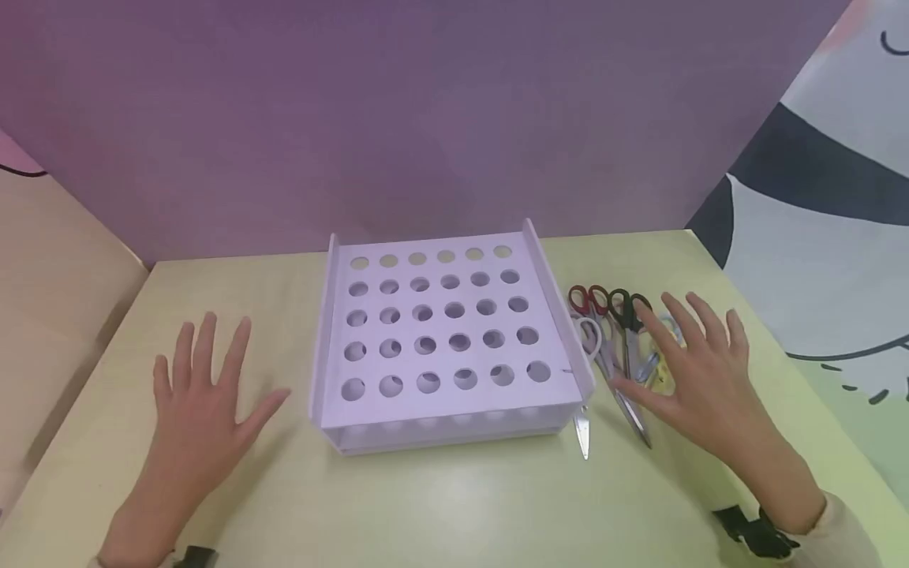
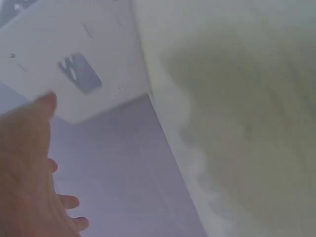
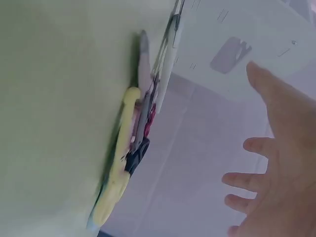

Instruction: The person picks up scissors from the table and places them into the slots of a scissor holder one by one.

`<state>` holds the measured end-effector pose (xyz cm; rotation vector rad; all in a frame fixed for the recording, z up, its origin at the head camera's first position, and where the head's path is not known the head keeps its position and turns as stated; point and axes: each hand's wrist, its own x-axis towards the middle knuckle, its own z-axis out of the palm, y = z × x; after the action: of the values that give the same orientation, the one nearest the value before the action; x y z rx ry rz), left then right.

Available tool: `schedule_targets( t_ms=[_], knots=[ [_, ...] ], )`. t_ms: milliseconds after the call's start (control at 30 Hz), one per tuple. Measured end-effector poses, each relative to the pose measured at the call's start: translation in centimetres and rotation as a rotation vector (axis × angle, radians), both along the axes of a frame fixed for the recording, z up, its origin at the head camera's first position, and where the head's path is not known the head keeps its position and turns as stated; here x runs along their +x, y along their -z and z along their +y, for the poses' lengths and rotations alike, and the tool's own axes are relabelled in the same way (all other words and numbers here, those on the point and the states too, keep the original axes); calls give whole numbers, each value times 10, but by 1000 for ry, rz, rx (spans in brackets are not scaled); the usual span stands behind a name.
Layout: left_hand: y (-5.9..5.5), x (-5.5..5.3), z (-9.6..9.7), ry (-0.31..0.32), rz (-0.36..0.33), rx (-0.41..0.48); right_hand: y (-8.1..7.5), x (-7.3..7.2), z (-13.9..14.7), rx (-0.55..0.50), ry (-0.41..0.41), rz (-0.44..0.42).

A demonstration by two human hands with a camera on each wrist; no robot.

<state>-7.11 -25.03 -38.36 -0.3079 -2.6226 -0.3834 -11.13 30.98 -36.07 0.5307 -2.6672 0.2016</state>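
Note:
My left hand [image 1: 195, 418] is spread flat-fingered over the table, left of a white rack [image 1: 440, 406] with rows of round holes, and holds nothing. To the rack's right my right hand [image 1: 717, 386] hovers with fingers apart, just above a heap of scissors, gripping none of them. Red-handled scissors [image 1: 588, 298], black-handled scissors [image 1: 625, 309], white-handled scissors [image 1: 591, 339] and yellow scissors [image 3: 118, 163] lie there, overlapping. A light blue handle [image 1: 648, 367] shows partly behind my fingers. In the left wrist view the rack's side panel [image 2: 113, 94] has a rectangular slot.
The pale wooden table [image 1: 440, 505] meets a purple wall [image 1: 440, 118] at the back. A painted black-and-white wall [image 1: 838, 260] borders the right edge. One blade of scissors [image 1: 582, 434] pokes out beside the rack's front right corner.

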Motion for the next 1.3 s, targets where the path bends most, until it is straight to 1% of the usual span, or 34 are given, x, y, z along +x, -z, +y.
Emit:
schedule_targets(
  t_ms=[67, 100, 167, 233, 300, 367, 433, 500, 600, 700, 767, 833, 933, 1033, 1133, 1200, 1300],
  knots=[
    [-3, -2, 3, 44, 4, 38, -3, -2, -2, -29, -49, -8],
    [-4, -4, 5, 71, 23, 56, -4, -3, -3, -48, -73, -23],
    [-9, -8, 10, 122, 53, 96, -8, -6, -7, -93, -114, -65],
    [-14, -12, 16, 162, 61, 148, -12, -8, -11, -123, -129, -133],
    [-19, -15, 23, 198, 43, 212, -14, -11, -15, -140, -139, -195],
    [-23, -15, 27, 226, -4, 282, -14, -15, -21, -134, -156, -228],
    [-27, -17, 32, 270, -37, 346, -14, -19, -26, -116, -179, -232],
    [-30, -19, 37, 325, -54, 398, -13, -24, -30, -98, -207, -228],
    [-35, -21, 46, 399, -76, 442, -11, -30, -35, -66, -213, -242],
    [-39, -22, 53, 446, -99, 436, -8, -36, -39, -21, -195, -267],
    [-41, -22, 56, 451, -111, 413, -5, -38, -41, 16, -172, -294],
    [-42, -23, 58, 438, -130, 396, -2, -40, -42, 46, -150, -327],
    [-42, -23, 59, 414, -178, 416, 5, -41, -43, 78, -128, -372],
    [-39, -23, 60, 415, -250, 515, 10, -41, -44, 102, -130, -376],
    [-34, -25, 61, 428, -311, 628, 13, -42, -45, 110, -135, -358],
    [-31, -27, 63, 433, -334, 679, 14, -43, -45, 109, -135, -349],
    [-27, -28, 65, 427, -343, 715, 14, -43, -45, 98, -150, -334]
  ],
)
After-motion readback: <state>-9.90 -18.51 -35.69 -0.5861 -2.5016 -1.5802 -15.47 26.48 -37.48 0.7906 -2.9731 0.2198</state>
